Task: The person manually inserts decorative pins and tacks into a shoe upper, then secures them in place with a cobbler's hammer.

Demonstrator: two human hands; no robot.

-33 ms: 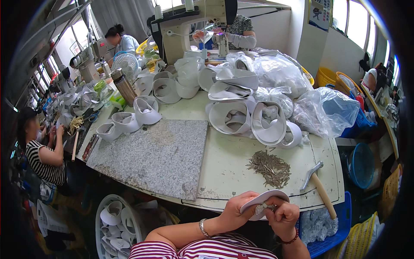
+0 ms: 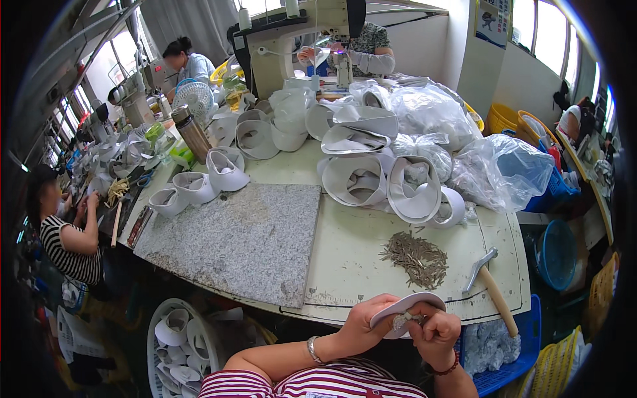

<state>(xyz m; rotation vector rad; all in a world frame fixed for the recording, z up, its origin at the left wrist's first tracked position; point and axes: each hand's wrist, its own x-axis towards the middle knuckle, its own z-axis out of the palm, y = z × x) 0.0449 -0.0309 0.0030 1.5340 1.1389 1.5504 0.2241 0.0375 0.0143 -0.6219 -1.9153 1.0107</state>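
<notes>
A white curved piece (image 2: 413,303) that resembles a shoe upper is held close to my body, just off the table's front edge. My left hand (image 2: 363,325) grips its left side, with the thumb and fingers closed on it. On the other side my right hand (image 2: 436,333) has curled fingers pinched at the piece's inner edge. A small crumpled whitish bit (image 2: 401,321) shows by the right fingertips; what it is I cannot make out. Beyond my hands lie a pile of thin grey-brown strips (image 2: 415,259) and a hammer (image 2: 494,292) with a wooden handle.
A grey stone slab (image 2: 232,239) covers the table's left front. White uppers (image 2: 355,179) and clear plastic bags (image 2: 431,116) crowd the back. A metal flask (image 2: 190,136) stands behind the slab. Below are a white basket (image 2: 154,371) and a blue crate (image 2: 531,361). Co-workers sit beyond.
</notes>
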